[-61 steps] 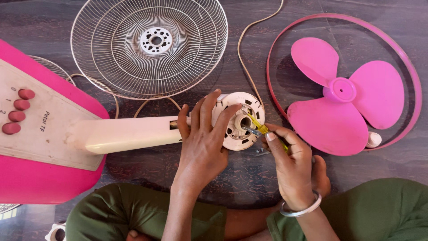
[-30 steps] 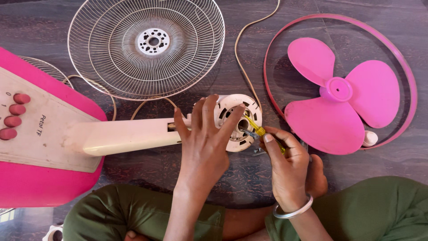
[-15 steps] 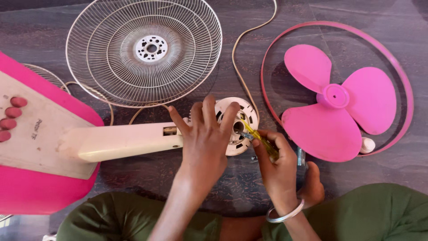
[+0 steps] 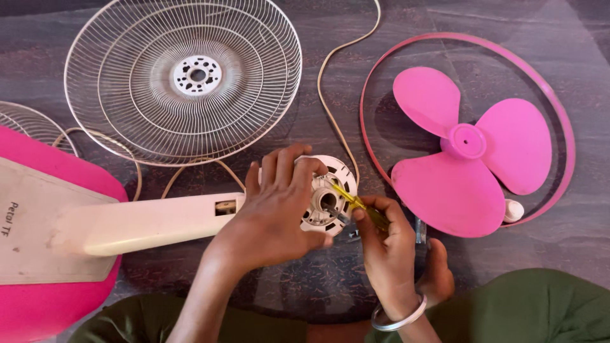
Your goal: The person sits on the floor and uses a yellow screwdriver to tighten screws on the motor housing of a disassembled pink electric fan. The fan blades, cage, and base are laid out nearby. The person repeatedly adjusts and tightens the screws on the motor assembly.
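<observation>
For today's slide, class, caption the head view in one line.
Left hand steadies the fan motor housing; right hand works a yellow screwdriver into it.

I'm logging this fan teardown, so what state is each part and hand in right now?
Left hand: gripping the round motor housing.
Right hand: holding a yellow screwdriver, tip at the housing.
Pink blade: detached, lying inside the pink ring.
Wire grille: removed, flat on floor.

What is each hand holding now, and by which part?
The right hand holds a yellow screwdriver by its handle. The left hand grips the white motor housing over its top.
</observation>
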